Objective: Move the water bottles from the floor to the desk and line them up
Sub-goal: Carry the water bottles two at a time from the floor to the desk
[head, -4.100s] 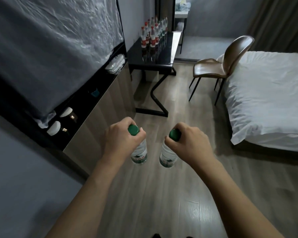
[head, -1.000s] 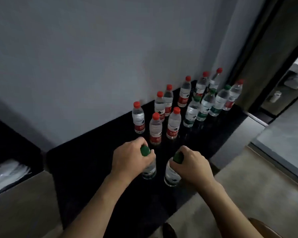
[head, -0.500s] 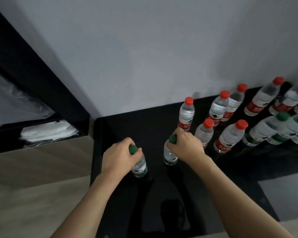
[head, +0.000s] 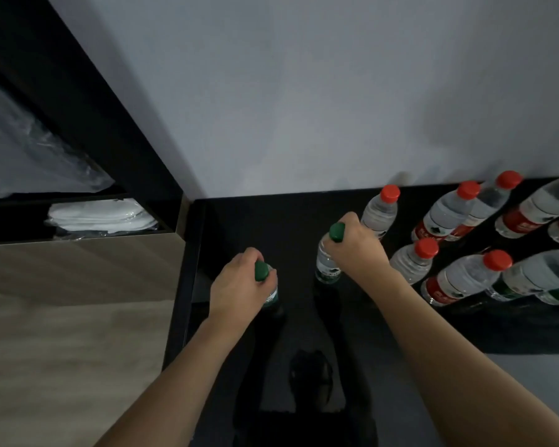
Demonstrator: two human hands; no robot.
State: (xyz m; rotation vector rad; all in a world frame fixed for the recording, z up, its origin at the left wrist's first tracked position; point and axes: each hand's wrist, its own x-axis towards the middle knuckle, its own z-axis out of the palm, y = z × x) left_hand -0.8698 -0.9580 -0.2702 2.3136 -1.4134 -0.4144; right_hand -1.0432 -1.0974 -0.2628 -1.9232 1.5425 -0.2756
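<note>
My left hand [head: 238,290] grips the neck of a green-capped water bottle [head: 262,271] standing on the glossy black desk [head: 259,217]. My right hand [head: 357,250] grips a second green-capped bottle [head: 328,261] by its neck, further back on the desk. Just right of it stand several red-capped bottles [head: 380,209] in two rows along the grey wall, with green-labelled bottles [head: 536,279] at the far right edge. Both held bottles are upright; my hands hide most of the left one.
A wood-fronted cabinet [head: 78,285] adjoins the desk on the left, with folded white cloth [head: 100,217] on its dark shelf. A black frame [head: 78,101] slants above it. The grey wall [head: 304,91] backs the desk.
Over the last second the view swung left and closer to the desk. Both hands carried the green-capped bottles to the left end of the rows and lowered them onto the desktop.
</note>
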